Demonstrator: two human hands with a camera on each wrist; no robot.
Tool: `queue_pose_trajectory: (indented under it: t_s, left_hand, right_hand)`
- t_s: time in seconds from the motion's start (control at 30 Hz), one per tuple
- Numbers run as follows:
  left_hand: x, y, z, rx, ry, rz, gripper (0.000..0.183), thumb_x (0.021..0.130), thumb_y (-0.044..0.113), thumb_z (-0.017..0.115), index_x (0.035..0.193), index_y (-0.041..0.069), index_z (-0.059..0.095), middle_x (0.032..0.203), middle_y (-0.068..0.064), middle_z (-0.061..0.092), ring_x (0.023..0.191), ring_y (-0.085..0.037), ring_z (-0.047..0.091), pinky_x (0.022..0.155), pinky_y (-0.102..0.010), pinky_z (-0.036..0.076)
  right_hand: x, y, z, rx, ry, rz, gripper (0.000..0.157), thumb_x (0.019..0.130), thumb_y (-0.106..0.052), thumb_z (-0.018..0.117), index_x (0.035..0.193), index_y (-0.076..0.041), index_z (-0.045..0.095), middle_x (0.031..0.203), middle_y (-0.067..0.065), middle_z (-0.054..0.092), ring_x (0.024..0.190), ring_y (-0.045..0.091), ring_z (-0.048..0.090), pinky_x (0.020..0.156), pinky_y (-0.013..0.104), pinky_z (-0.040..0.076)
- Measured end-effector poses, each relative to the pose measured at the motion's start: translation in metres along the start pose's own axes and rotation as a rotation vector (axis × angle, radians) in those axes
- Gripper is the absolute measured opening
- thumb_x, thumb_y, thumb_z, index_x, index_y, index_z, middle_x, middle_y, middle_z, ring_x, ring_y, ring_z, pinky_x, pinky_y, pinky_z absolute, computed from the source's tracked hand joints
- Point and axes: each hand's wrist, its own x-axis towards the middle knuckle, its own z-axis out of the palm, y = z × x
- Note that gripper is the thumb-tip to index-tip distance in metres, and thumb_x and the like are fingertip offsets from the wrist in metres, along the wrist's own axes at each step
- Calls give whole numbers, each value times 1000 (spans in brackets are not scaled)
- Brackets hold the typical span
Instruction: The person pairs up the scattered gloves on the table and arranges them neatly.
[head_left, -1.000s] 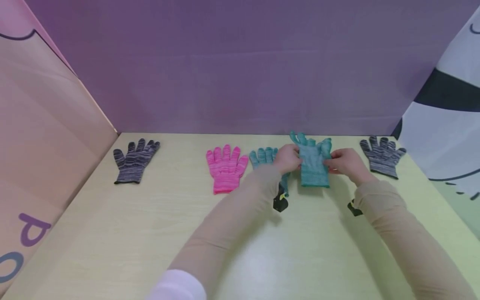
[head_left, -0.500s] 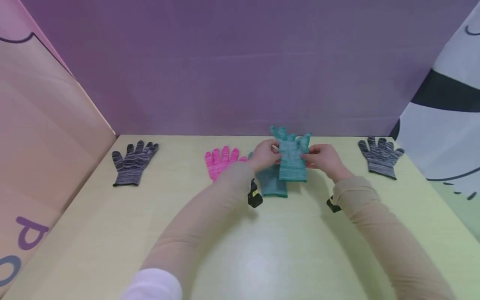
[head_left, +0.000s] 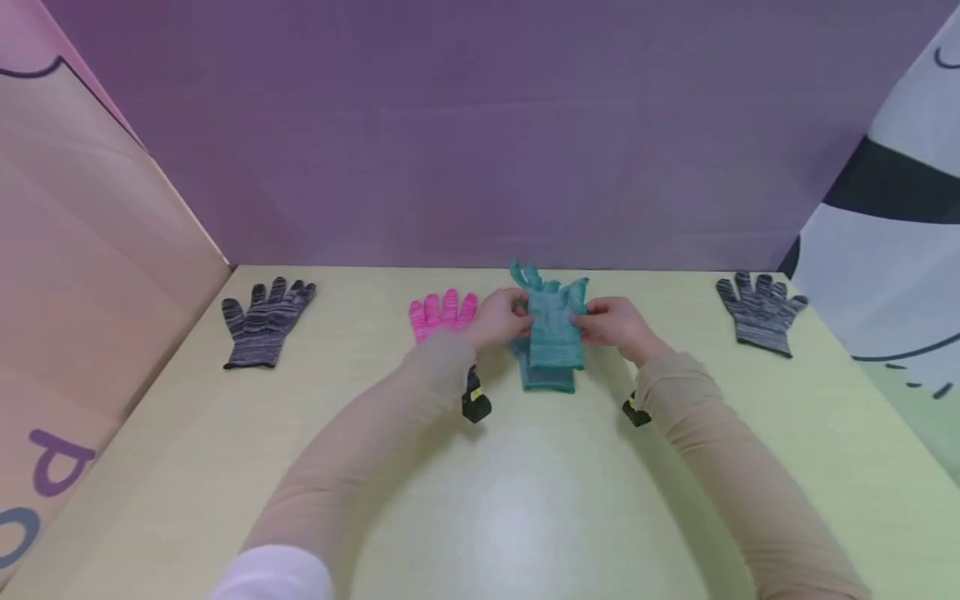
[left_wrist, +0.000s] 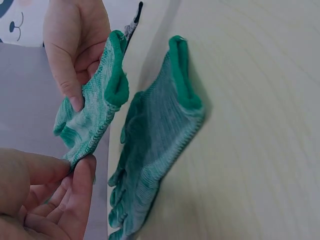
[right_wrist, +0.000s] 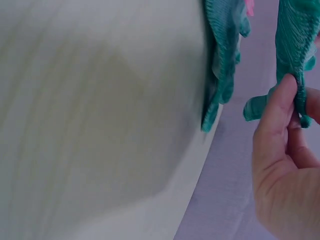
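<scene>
A teal knitted glove (head_left: 555,329) hangs raised between my two hands, its fingers up and its cuff toward me. My left hand (head_left: 498,320) pinches its left edge between thumb and fingers. On the opposite edge, my right hand (head_left: 618,323) pinches it the same way. Beneath it, a second teal glove (left_wrist: 160,135) lies flat on the table; the left wrist view shows a gap between the two. In the head view the raised glove covers most of the lower one. A pink glove (head_left: 442,313) lies just left, partly hidden behind my left hand and sleeve.
One grey-black striped glove (head_left: 262,327) lies at the table's back left, another (head_left: 765,312) at the back right. A purple backdrop (head_left: 480,133) rises behind the table's (head_left: 510,500) far edge, with printed panels on both sides.
Both hands have carried the raised teal glove leftward, from right of the lying teal glove to above it. The left forearm now covers more of the pink glove.
</scene>
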Motion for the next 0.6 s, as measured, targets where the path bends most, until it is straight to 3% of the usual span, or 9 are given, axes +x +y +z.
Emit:
queue_pose_trajectory:
  t_s: [0.17, 0.27, 0.47, 0.6]
  left_hand:
    - [-2, -9, 2, 20, -8, -29, 35, 91, 4, 58, 123, -7, 52, 99, -21, 65, 85, -28, 69, 75, -25, 55]
    - [-2, -15, 5, 84, -13, -51, 32, 90, 5, 60, 119, -6, 56, 97, -18, 68, 83, -25, 69, 76, -24, 53]
    - [-2, -18, 10, 171, -14, -67, 31, 89, 10, 62, 118, -2, 58, 94, -12, 68, 79, -20, 68, 74, -24, 50]
    - [-3, -14, 9, 140, -19, -59, 33, 90, 8, 62, 120, -3, 57, 95, -14, 67, 79, -21, 68, 73, -23, 50]
  right_hand:
    - [1, 2, 7, -20, -62, 55, 14, 92, -9, 58, 94, 3, 50, 79, 0, 54, 69, 6, 59, 74, 26, 56]
    - [2, 5, 9, -30, -126, 82, 16, 93, -8, 57, 96, 4, 48, 83, 3, 55, 68, 5, 60, 72, 24, 56]
    - [1, 8, 12, -95, -186, 112, 50, 90, -10, 62, 128, 14, 40, 104, 16, 58, 71, 6, 63, 73, 25, 56]
    - [0, 7, 11, -95, -152, 107, 56, 88, -9, 63, 131, 15, 37, 110, 20, 55, 71, 6, 62, 72, 24, 56]
